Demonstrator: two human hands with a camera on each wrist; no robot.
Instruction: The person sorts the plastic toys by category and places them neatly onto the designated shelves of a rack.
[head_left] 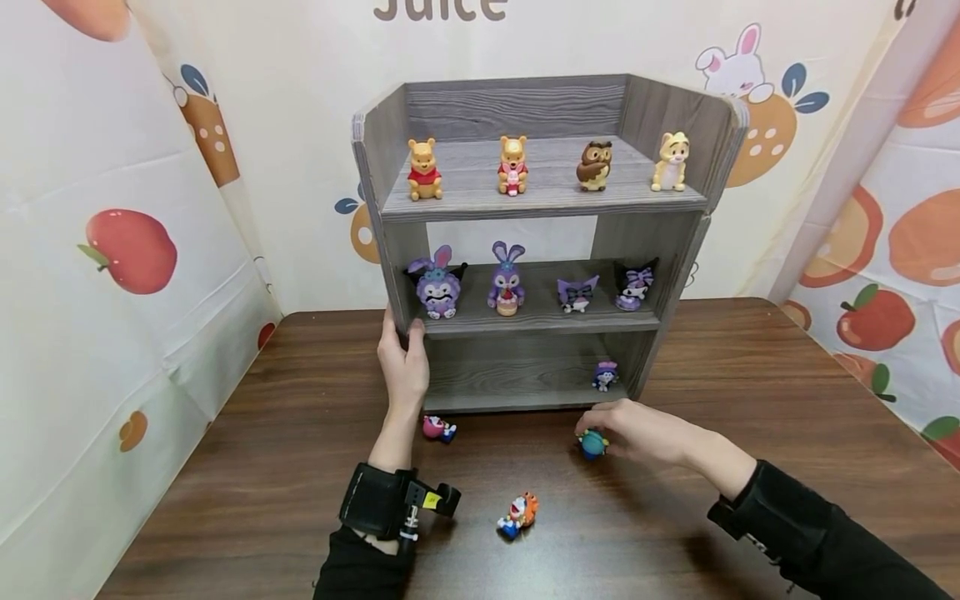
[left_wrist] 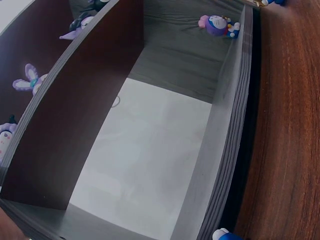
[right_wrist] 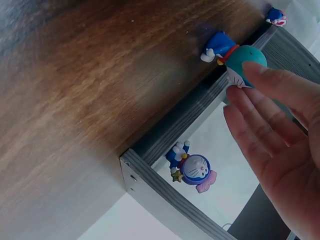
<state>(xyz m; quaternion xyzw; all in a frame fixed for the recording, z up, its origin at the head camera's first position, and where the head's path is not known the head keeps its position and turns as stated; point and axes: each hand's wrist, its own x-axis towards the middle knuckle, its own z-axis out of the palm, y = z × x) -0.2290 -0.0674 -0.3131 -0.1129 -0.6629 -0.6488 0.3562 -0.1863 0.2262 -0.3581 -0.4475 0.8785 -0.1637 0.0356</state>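
My left hand (head_left: pixel 405 362) grips the lower left side panel of a grey wooden display shelf (head_left: pixel 525 211), thumb on the front edge. Only a bit of that hand (left_wrist: pixel 9 226) shows in the left wrist view. In front of the shelf's lower right, my right hand (head_left: pixel 637 429) pinches a figurine with a teal head and blue body (head_left: pixel 593 444). The right wrist view shows thumb and fingertips at the head of this teal figurine (right_wrist: pixel 245 57), its red collar and blue body uncovered. On the bottom shelf at the right stands a small purple-and-blue figurine (head_left: pixel 604 376).
A pink-headed figurine (head_left: pixel 438 428) lies by the shelf's front left. Nearer on the brown table (head_left: pixel 285 450) lies an orange, white and blue figurine (head_left: pixel 518 515). Bear figurines (head_left: pixel 424 171), an owl (head_left: pixel 594 167) and a yellow rabbit (head_left: pixel 671 162) stand on top; several purple figurines (head_left: pixel 507 279) fill the middle.
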